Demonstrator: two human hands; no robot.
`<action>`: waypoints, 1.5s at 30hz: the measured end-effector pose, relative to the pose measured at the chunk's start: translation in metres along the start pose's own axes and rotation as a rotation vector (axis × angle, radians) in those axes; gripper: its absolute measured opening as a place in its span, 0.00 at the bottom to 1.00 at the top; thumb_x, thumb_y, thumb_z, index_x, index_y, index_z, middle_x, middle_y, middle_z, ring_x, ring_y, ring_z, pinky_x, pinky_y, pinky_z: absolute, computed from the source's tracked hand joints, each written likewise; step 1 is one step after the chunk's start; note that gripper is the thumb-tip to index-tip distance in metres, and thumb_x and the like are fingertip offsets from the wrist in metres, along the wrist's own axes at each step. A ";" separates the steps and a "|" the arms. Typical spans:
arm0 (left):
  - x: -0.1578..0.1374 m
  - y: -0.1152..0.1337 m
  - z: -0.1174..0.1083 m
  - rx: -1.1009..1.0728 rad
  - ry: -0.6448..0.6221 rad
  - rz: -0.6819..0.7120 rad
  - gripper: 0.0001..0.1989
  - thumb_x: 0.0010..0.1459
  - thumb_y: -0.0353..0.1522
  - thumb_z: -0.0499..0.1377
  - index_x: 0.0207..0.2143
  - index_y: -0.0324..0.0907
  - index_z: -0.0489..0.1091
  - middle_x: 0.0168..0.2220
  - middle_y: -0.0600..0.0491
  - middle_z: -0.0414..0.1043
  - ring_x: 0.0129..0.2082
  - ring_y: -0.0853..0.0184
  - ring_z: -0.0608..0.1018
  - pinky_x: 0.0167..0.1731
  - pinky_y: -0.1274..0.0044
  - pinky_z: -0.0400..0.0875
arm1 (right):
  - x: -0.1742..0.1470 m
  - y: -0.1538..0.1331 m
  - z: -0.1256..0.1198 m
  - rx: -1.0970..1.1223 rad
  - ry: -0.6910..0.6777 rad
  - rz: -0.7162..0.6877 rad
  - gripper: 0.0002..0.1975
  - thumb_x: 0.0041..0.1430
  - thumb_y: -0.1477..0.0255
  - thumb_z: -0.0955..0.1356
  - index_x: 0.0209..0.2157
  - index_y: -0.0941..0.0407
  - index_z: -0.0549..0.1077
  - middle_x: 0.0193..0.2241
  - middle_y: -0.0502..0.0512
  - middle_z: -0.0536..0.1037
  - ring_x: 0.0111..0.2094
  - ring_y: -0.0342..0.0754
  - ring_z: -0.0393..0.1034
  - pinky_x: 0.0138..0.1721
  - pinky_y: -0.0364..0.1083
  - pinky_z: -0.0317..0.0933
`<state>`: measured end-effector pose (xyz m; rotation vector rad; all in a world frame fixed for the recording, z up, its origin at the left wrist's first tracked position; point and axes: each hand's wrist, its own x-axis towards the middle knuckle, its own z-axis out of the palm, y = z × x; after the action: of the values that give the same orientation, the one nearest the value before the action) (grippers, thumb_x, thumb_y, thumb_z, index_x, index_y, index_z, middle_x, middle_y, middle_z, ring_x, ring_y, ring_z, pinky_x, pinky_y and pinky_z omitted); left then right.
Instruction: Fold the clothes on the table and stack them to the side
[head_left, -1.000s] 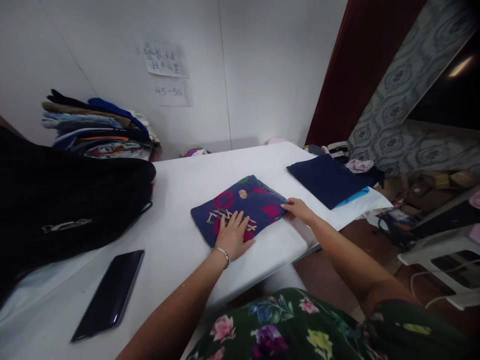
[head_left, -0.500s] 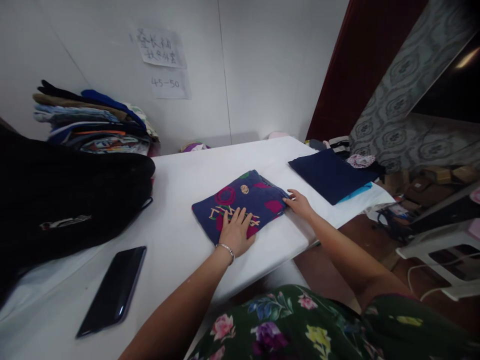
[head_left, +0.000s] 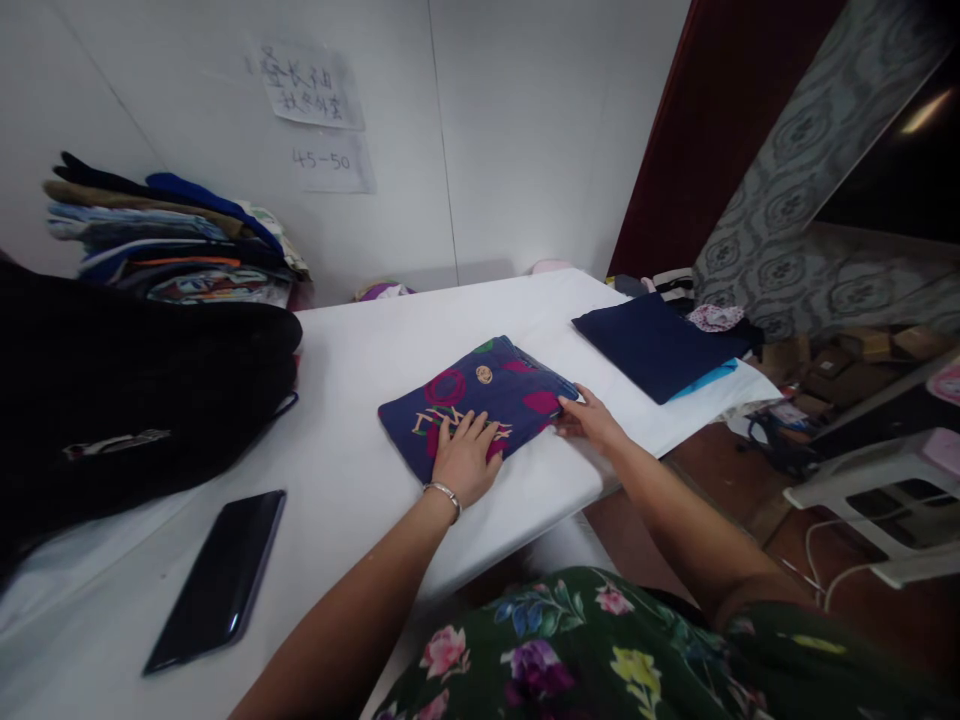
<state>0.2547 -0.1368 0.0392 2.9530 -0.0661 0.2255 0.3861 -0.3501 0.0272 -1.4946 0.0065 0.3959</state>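
A folded navy garment (head_left: 499, 385) with magenta, green and tan patterns lies flat on the white tabletop (head_left: 330, 430). My left hand (head_left: 466, 462), with a bracelet at the wrist, rests palm down on its near edge, fingers spread over the tan lettering. At the garment's right near corner, my right hand (head_left: 589, 418) pinches the layered edge, thumb on top and the other fingers partly hidden below it.
To the left lie a black garment (head_left: 150, 380) and a smartphone (head_left: 217, 580); behind them stands a stack of folded clothes (head_left: 180, 240). A folded dark navy cloth (head_left: 660, 345) sits at the right. Beyond the table's right edge is a white stool (head_left: 877, 500).
My right hand has shifted from the garment's right end toward its near corner, with the fingers now curled lower. My left hand stays pressed on the garment. The view has turned slightly.
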 end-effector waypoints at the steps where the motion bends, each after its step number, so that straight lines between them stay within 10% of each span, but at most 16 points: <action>1: 0.000 0.001 -0.001 -0.002 0.002 -0.006 0.23 0.59 0.39 0.49 0.57 0.48 0.63 0.61 0.51 0.60 0.63 0.57 0.57 0.62 0.56 0.38 | 0.003 0.000 0.001 0.013 0.000 -0.017 0.37 0.52 0.66 0.71 0.60 0.50 0.53 0.30 0.51 0.76 0.27 0.46 0.73 0.24 0.45 0.70; 12: 0.000 -0.001 0.001 0.007 0.027 0.019 0.27 0.59 0.42 0.50 0.60 0.46 0.58 0.63 0.50 0.56 0.64 0.58 0.55 0.63 0.58 0.36 | 0.021 -0.012 0.015 0.056 0.028 -0.282 0.46 0.42 0.75 0.69 0.63 0.50 0.48 0.47 0.54 0.71 0.38 0.48 0.72 0.36 0.48 0.71; 18: -0.002 -0.002 0.007 0.060 -0.059 0.059 0.33 0.55 0.44 0.54 0.62 0.46 0.55 0.65 0.47 0.51 0.65 0.55 0.51 0.62 0.55 0.32 | 0.030 -0.003 0.010 -0.045 0.064 -0.073 0.51 0.39 0.79 0.68 0.65 0.53 0.43 0.46 0.59 0.71 0.30 0.46 0.71 0.31 0.50 0.71; 24: -0.003 -0.001 0.008 0.072 -0.064 0.044 0.33 0.55 0.40 0.54 0.63 0.45 0.54 0.65 0.47 0.50 0.65 0.55 0.50 0.62 0.55 0.32 | 0.030 -0.004 0.008 -0.064 0.045 -0.248 0.49 0.41 0.76 0.70 0.65 0.53 0.46 0.46 0.57 0.71 0.34 0.46 0.71 0.33 0.48 0.72; 31: -0.004 -0.002 0.006 0.061 -0.063 0.066 0.35 0.52 0.39 0.55 0.63 0.44 0.53 0.65 0.45 0.49 0.65 0.54 0.50 0.61 0.53 0.34 | 0.039 0.001 -0.001 -0.371 0.084 -0.136 0.50 0.43 0.72 0.71 0.65 0.54 0.46 0.43 0.58 0.72 0.24 0.44 0.68 0.26 0.49 0.70; 37: -0.005 -0.001 0.005 0.054 -0.064 0.059 0.35 0.52 0.38 0.55 0.63 0.43 0.53 0.65 0.45 0.50 0.65 0.54 0.50 0.61 0.54 0.33 | 0.045 0.014 -0.020 -0.847 0.234 -0.420 0.38 0.52 0.56 0.67 0.62 0.56 0.56 0.49 0.63 0.70 0.43 0.54 0.70 0.46 0.54 0.65; 45: -0.005 -0.002 0.009 0.054 -0.044 0.059 0.34 0.53 0.39 0.55 0.62 0.43 0.54 0.65 0.45 0.50 0.65 0.53 0.50 0.61 0.53 0.33 | 0.009 -0.008 0.024 -1.180 0.090 -0.969 0.30 0.63 0.56 0.58 0.62 0.57 0.57 0.65 0.62 0.49 0.66 0.56 0.37 0.62 0.60 0.40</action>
<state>0.2512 -0.1366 0.0298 3.0123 -0.1554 0.1726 0.3912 -0.3248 0.0350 -2.4101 -0.9894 -0.5786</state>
